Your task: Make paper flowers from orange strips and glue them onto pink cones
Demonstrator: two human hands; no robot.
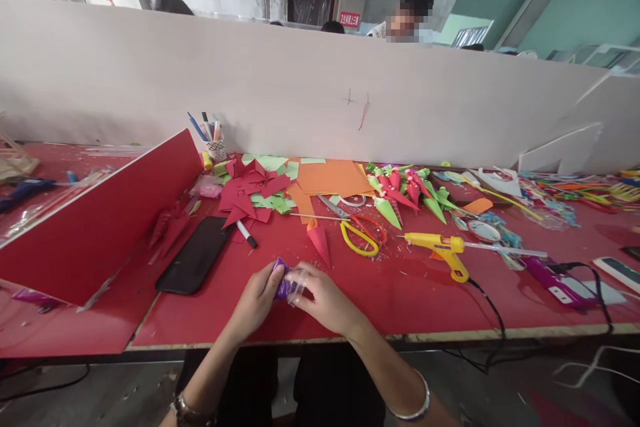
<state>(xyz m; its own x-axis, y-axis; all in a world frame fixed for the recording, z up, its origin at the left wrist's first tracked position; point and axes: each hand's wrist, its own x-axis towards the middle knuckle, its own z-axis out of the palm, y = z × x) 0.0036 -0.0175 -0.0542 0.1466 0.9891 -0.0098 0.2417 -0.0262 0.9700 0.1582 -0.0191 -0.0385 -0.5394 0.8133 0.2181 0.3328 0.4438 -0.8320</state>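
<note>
Two hands meet on one small purple packet [283, 288], low over the red table [400, 300] near its front edge. Take the packet as the clock's centre, with 12 o'clock toward the partition [280, 80]. Your left hand [256, 298] clamps the packet's left side, thumb on top; your right hand [324, 297] appears to pinch the clear film [301, 278] at 3 o'clock. You cannot tell from this view how the undersides of the fingers bear.

The step in hand appears to be handling the wrapping. Keep the left thumb firm but light, since the packet looks soft. Draw the film with short, even pulls; avoid jerks, which may tear it.

Keep your elbows low and work over the bare surface. Note the paper cone [319, 245] at 1 o'clock, the scissors [361, 252] at 2, and the phone [193, 257] between 9 and 10. Treat the glue gun [440, 243], between 2 and 3, as hot; its nozzle points toward 9 o'clock.
</note>
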